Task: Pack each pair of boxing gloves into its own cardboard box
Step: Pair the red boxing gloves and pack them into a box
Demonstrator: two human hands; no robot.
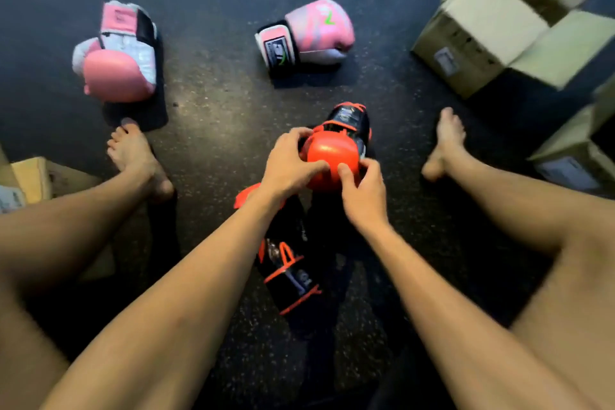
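An orange and black boxing glove (332, 150) sits on the dark floor between my legs. My left hand (289, 163) grips its left side and my right hand (362, 193) grips its near right side. The second orange and black glove (286, 273) lies closer to me, partly under my left forearm. A pink and white glove (119, 53) lies at the far left. Another pink glove (309, 33) lies at the far centre. An open cardboard box (492, 23) stands at the far right, flaps spread.
A second cardboard box (572, 150) sits at the right edge by my right foot (446, 143). A third cardboard box (33, 176) is at the left edge by my left foot (139, 156). Dark speckled floor (216, 93) lies between the gloves.
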